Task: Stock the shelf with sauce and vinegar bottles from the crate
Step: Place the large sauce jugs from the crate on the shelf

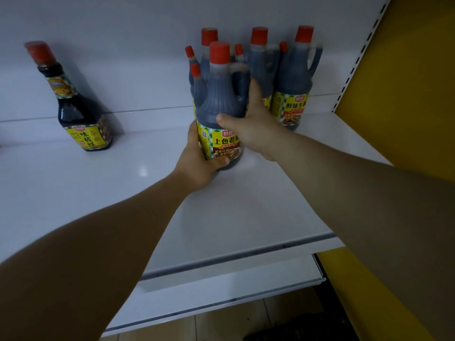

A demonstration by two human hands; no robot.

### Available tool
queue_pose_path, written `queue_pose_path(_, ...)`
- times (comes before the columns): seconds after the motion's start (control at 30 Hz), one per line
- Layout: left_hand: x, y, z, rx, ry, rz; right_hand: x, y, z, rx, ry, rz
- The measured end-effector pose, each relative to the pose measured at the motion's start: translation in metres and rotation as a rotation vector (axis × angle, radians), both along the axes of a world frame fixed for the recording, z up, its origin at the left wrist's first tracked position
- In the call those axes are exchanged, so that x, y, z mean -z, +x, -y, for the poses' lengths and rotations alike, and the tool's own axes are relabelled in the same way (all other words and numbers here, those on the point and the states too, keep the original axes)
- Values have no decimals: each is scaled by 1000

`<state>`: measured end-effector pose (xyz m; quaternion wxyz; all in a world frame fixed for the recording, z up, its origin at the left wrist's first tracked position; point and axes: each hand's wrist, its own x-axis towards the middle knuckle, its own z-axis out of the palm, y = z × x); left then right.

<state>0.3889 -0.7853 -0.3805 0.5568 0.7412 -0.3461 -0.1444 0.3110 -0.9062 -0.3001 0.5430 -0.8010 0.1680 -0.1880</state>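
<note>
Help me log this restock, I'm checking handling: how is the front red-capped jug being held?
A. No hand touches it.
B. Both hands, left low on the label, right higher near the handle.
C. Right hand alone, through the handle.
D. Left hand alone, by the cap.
B: the left hand grips the front jug low at its label, and the right hand wraps its upper body beside the handle.

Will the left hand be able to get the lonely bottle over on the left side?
Probably yes, but not right now. The left hand is holding the big jug. Only bare shelf lies between it and the lone bottle, so nothing blocks it once it lets go.
</note>
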Motion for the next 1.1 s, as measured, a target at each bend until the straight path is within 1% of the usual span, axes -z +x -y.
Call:
queue_pose_path(0.2, 0, 13, 4, 7, 53, 12, 4, 7, 3, 21, -16, -6)
queue_pose_path(0.33, -1, 9, 2, 8, 32, -17, 3, 6, 0, 35, -29, -8)
queue_pose_path(0.43, 4, -1, -3, -9, 7, -27, 5, 3, -7, 103, -98, 30)
queue_pose_path(0.5, 7, -4, -4, -44, 35, 5, 8, 2, -10, 134, -142, 31)
queue_pose_path(0.6, 6, -3, -3, -93, 102, 22, 10, 6, -11, 135, -132, 12)
queue_pose_path(0.73, -5, -8, -4, -50, 155, -2, 6, 4, -15, 133, -103, -40)
queue_pose_path(0.8, -13, -19, -6, -32, 169, -62, 5, -8, -16, 141, -51, -75)
queue_pose_path(0.87, -19, -28, -12, -17, 173, -64, 5, -29, -15, 172, -12, -69)
queue_pose_path(0.93, -25, -37, -23, 23, 210, -47, 7, -56, -13, 203, -51, -79)
queue_pose_path(1.0, -31, -45, -35, 82, 283, -18, 8, -86, -12, 250, -78, -153)
queue_pose_path(1.1, -43, -66, -48, 168, 423, 79, 10, -136, -17, 344, -63, -293)
